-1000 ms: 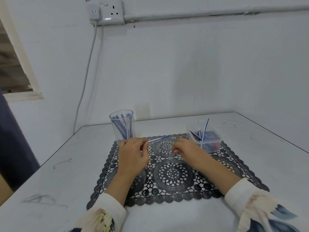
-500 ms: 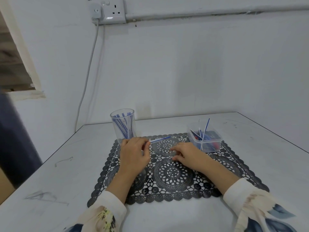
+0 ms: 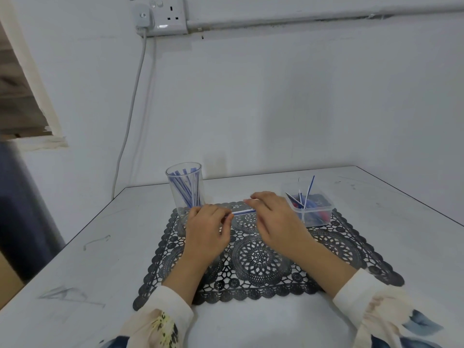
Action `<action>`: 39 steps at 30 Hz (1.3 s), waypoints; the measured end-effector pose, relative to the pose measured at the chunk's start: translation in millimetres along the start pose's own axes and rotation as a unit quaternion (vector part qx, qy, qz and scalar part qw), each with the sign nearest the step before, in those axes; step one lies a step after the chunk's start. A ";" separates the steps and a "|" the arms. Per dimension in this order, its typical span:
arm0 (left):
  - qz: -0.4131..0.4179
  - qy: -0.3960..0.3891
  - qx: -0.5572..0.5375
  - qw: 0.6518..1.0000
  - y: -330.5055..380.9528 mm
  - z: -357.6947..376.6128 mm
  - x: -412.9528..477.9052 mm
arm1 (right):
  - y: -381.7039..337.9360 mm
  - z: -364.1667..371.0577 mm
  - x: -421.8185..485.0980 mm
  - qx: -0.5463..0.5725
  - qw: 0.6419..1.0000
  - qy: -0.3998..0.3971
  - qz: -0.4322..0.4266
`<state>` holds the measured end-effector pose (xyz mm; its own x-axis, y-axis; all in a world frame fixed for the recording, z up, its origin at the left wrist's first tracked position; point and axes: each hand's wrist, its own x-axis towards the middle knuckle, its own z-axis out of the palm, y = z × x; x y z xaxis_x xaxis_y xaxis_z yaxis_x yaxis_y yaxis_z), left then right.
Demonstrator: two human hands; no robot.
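Observation:
A thin blue-and-white stick [image 3: 242, 212] lies level just above a black lace placemat [image 3: 261, 259]. My left hand [image 3: 207, 228] pinches its left end between thumb and fingers. My right hand [image 3: 272, 218] has come over the stick's right end, fingers bent over it; whether it grips the stick I cannot tell. A clear glass [image 3: 185, 188] holding several blue sticks stands at the mat's far left corner. A clear plastic tub [image 3: 310, 207] with more sticks, blue and red, sits at the far right corner.
The mat lies on a white table [image 3: 75, 272] pushed into a wall corner. A wall socket [image 3: 164, 17] with a plug and a cable hanging down sits above. The table's right edge runs diagonally at the right.
My right hand rose from the mat and moved up and left to the free end of the stick. The left hand kept its hold on the stick.

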<state>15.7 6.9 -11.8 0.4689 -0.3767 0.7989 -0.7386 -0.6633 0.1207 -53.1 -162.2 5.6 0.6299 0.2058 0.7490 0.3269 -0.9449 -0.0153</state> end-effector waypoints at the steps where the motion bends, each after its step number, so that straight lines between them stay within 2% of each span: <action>1: 0.003 0.002 0.001 1.000 0.2 0.1 0.0 | -3.8 1.2 -0.7 0.004 1.000 -0.009 -0.009; 5: 0.006 0.006 0.005 1.000 -1.7 -0.9 0.7 | -9.4 2.9 -1.0 -0.009 0.999 -0.027 -0.025; 9: -0.001 0.000 0.002 1.000 -3.9 -3.7 0.4 | -0.7 3.6 -0.3 -0.033 0.999 -0.029 0.007; 13: -0.005 0.000 -0.002 1.000 -4.4 -4.3 0.2 | 13.7 2.0 -1.1 -0.076 0.997 -0.017 0.008; 23: -0.040 0.025 -0.019 0.999 -9.3 -10.3 -1.1 | 59.8 -10.9 8.0 -0.213 0.976 -0.047 0.006; 28: -0.075 0.020 -0.048 0.996 -11.4 -8.5 -0.9 | 78.5 -17.6 19.5 -0.197 0.978 -0.061 -0.011; 32: -0.092 0.017 -0.068 0.993 -12.1 -3.1 -1.0 | 79.1 -10.6 28.1 -0.146 0.975 -0.143 -0.092; 36: -0.109 0.016 -0.081 0.991 -15.0 -0.3 -2.7 | 67.9 3.4 27.4 -0.203 0.924 -0.278 -0.167; 39: -0.132 0.024 -0.087 0.987 -14.5 -0.8 -3.4 | 63.9 8.0 22.4 -0.251 0.893 -0.318 -0.196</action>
<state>24.4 18.3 -15.8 0.6357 -0.1722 0.7525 -0.6682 -0.6108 0.4247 -12.5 -215.9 16.0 0.8612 0.4979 0.1023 0.3531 -0.7308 0.5842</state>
